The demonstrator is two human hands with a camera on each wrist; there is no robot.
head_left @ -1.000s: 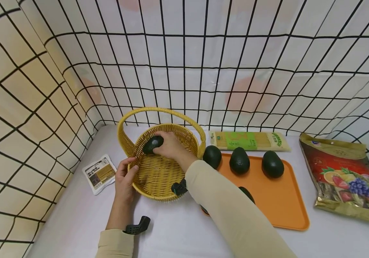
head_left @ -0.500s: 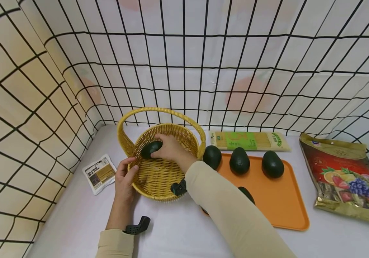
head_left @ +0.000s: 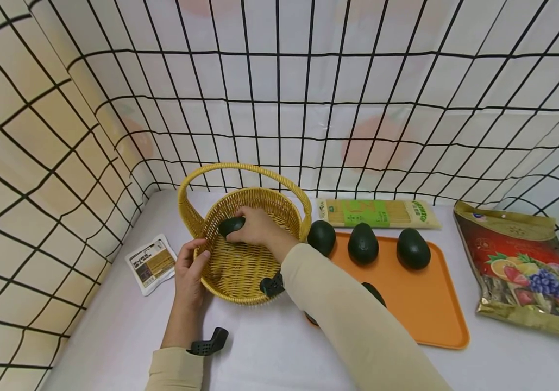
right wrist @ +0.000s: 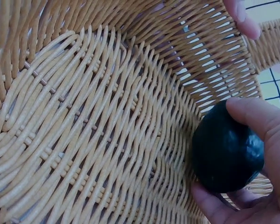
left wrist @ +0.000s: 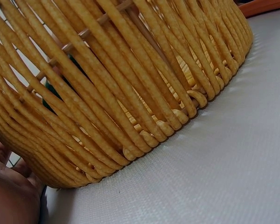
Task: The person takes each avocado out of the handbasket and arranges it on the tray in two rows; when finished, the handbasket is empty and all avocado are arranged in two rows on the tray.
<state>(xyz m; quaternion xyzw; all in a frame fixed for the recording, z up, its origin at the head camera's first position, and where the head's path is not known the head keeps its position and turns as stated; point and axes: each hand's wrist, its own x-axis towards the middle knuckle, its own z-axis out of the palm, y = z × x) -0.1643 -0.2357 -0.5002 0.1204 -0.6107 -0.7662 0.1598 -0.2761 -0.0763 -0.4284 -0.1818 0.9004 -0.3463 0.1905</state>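
A dark green avocado [head_left: 232, 227] is low inside a yellow wicker basket [head_left: 240, 279], beside its left inner wall. My right hand [head_left: 256, 225] grips it, thumb on one side and fingers beneath, as the right wrist view shows with the avocado [right wrist: 224, 149] close to the woven floor. On the basket's left rim my left hand [head_left: 190, 271] holds on, fingertips [right wrist: 245, 21] hooked over the edge. From the left wrist, the basket wall [left wrist: 107, 88] fills the view, standing on the white tablecloth.
Right of the basket lies an orange tray [head_left: 431, 304] bearing several avocados [head_left: 363, 244], some partly hidden by the right sleeve. Behind it is a noodle pack [head_left: 377, 213]; farther right, a red fruit bag [head_left: 523, 266]. A small white packet [head_left: 151, 264] lies left. Black netting [head_left: 279, 101] encloses the back and sides.
The right hand has lowered the avocado deeper into the basket, with slight shifts sideways and a tilt. The left hand and the basket have stayed in place.
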